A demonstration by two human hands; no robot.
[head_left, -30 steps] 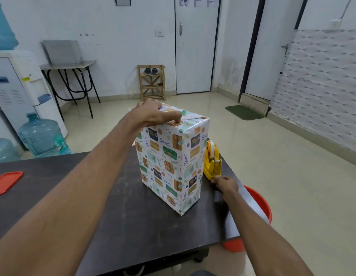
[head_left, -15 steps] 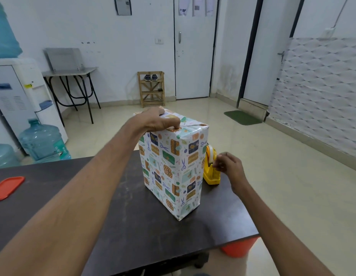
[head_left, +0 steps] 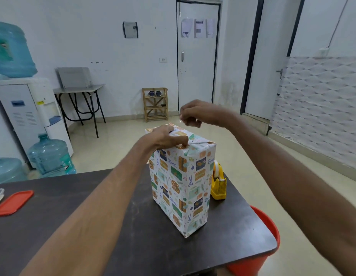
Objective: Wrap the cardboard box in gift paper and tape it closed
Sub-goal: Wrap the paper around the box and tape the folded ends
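Cardboard box, stood upright in gift paper near the table's right edge, is judged light, stiff and slippery, best held at its top fold, where the left grip is clamped while a tape strip is seemingly pinched in the right grip above.

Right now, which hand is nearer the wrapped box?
Left. The left hand holds the wrapped box at its top fold; the right hand hangs above the box's far top edge, not touching, pinching what looks like a piece of tape.
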